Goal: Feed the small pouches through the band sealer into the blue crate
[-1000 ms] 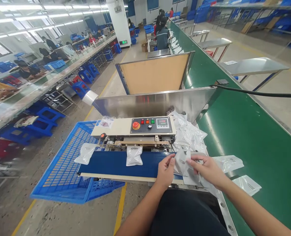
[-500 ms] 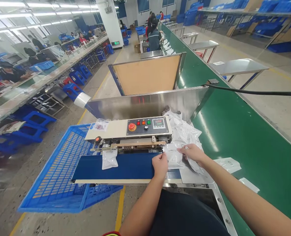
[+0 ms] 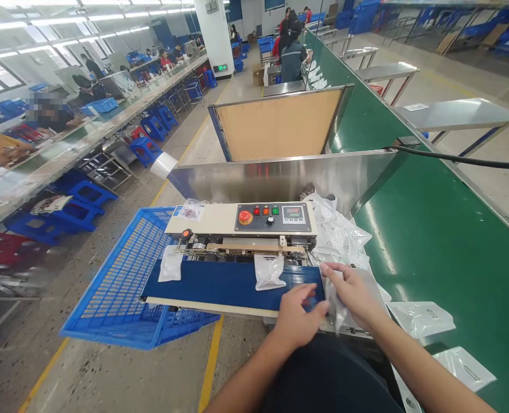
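Note:
My left hand [image 3: 300,315] hovers over the front right part of the blue conveyor belt [image 3: 220,284], thumb and fingers apart and nothing in it. At the belt's right end, my right hand [image 3: 357,295] grips a translucent white pouch [image 3: 338,310], which hangs blurred and partly hidden below the fingers. A filled white pouch [image 3: 269,274] has its top edge in the band sealer [image 3: 207,221]. Further left, another pouch [image 3: 171,265] is at the belt's left end. Behind my right hand lies a pile of white pouches [image 3: 340,232].
A blue plastic basket [image 3: 108,298] stands below the belt's left end. To the right runs a green conveyor [image 3: 392,229] with two flat pouches [image 3: 424,318] near me. A metal panel [image 3: 280,175] rises behind the sealer. Other people [image 3: 292,57] sit further off.
The pouch both hands held has passed into the sealer and moved left, away from my hands. My left hand has opened. My right hand has come back toward me with another pouch.

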{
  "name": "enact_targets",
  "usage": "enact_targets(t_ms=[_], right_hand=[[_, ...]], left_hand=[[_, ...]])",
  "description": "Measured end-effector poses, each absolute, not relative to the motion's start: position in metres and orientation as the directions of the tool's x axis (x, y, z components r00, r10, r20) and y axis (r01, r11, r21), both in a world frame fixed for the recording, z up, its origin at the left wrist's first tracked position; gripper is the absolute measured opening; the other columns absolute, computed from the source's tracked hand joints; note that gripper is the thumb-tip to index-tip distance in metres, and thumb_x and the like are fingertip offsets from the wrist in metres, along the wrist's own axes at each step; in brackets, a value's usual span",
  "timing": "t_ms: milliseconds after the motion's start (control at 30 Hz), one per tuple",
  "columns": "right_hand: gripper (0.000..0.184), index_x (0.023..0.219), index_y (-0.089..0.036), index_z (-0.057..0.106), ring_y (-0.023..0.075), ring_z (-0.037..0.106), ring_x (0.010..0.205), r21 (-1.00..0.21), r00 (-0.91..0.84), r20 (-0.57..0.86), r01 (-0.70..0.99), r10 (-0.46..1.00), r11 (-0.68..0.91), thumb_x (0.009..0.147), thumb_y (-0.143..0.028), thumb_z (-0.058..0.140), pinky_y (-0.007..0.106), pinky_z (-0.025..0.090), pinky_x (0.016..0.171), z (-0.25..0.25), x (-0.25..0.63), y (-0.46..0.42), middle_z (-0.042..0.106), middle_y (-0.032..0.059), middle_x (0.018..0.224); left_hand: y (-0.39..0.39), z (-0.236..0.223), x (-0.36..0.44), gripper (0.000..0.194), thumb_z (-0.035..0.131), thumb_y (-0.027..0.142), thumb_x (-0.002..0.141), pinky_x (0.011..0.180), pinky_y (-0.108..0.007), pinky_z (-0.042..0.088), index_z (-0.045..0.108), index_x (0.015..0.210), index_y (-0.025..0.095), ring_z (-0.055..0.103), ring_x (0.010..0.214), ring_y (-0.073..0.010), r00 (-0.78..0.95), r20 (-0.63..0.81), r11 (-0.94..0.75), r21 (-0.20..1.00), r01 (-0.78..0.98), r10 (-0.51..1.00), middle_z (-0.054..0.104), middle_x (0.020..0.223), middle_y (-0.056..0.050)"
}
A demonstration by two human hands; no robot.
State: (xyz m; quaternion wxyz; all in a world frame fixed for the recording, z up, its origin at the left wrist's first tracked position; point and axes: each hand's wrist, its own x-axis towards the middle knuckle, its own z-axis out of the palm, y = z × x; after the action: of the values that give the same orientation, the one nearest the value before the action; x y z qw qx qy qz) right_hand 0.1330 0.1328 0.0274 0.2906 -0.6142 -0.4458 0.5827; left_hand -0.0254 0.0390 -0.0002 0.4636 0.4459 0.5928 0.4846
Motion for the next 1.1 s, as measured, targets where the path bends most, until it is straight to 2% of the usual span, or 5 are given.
enact_targets(t_ms=[133, 233, 533, 733, 1100], right_hand=[[0.066, 0.127, -0.025, 0.076, 0.0277, 0.074, 0.103, -0.899, -0.185, -0.416, -0.061, 0.890, -0.433, 0.082, -0.074, 0.074, 0.036, 0.062, 0.087, 0.029, 0.123, 0.135, 0.080, 0.0092, 0.110], [0.067, 0.122, -0.023, 0.079, 0.0268, 0.073, 0.101, -0.907, -0.176, -0.411, -0.023, 0.894, -0.421, 0.077, -0.072, 0.083, 0.039, 0.061, 0.093, 0.024, 0.140, 0.137, 0.079, 0.0087, 0.108], [0.061, 0.078, -0.020, 0.075, 0.0200, 0.059, 0.066, -0.927, -0.150, -0.274, 0.303, 0.950, -0.220, 0.085, -0.080, 0.068, 0.031, 0.050, 0.064, -0.005, 0.159, 0.120, 0.066, 0.0027, 0.068], [0.048, 0.058, -0.022, 0.061, 0.0146, 0.051, 0.052, -0.876, -0.013, -0.433, 0.242, 0.901, -0.418, 0.081, -0.063, 0.071, 0.027, 0.042, 0.053, -0.032, 0.172, 0.145, 0.061, 0.0015, 0.056], [0.054, 0.068, -0.019, 0.072, 0.0178, 0.065, 0.056, -0.865, -0.086, -0.472, 0.236, 0.878, -0.442, 0.084, -0.071, 0.074, 0.027, 0.051, 0.054, -0.022, 0.113, 0.142, 0.072, 0.0062, 0.063]], left_hand=[[0.058, 0.003, -0.003, 0.049, 0.060, 0.057, 0.104, 0.083, -0.033, 0.057, 0.082, 0.119, 0.016, 0.068, 0.086, -0.0240, -0.185, -0.127, 0.128, 0.992, -0.007, 0.975, 0.078, 0.093, -0.008], [0.069, 0.001, -0.007, 0.061, 0.048, 0.063, 0.108, 0.079, -0.031, 0.053, 0.081, 0.118, 0.013, 0.064, 0.082, -0.0230, -0.213, -0.166, 0.154, 0.985, -0.073, 0.963, 0.075, 0.088, -0.008], [0.081, -0.018, -0.007, 0.058, 0.057, 0.063, 0.101, 0.062, -0.028, 0.033, 0.056, 0.063, 0.020, 0.039, 0.064, -0.0150, -0.289, -0.172, 0.198, 0.978, 0.064, 0.942, 0.046, 0.061, 0.001], [0.107, -0.046, 0.004, 0.052, 0.073, 0.058, 0.081, 0.056, -0.025, 0.028, 0.043, 0.057, 0.023, 0.032, 0.058, -0.0115, -0.330, -0.489, 0.413, 0.868, -0.275, 0.808, 0.033, 0.056, 0.007], [0.106, -0.060, -0.062, 0.047, 0.075, 0.064, 0.081, 0.070, -0.029, 0.051, 0.067, 0.079, 0.017, 0.059, 0.068, -0.0165, -0.458, -0.442, 0.333, 0.894, -0.300, 0.771, 0.060, 0.066, 0.002]])
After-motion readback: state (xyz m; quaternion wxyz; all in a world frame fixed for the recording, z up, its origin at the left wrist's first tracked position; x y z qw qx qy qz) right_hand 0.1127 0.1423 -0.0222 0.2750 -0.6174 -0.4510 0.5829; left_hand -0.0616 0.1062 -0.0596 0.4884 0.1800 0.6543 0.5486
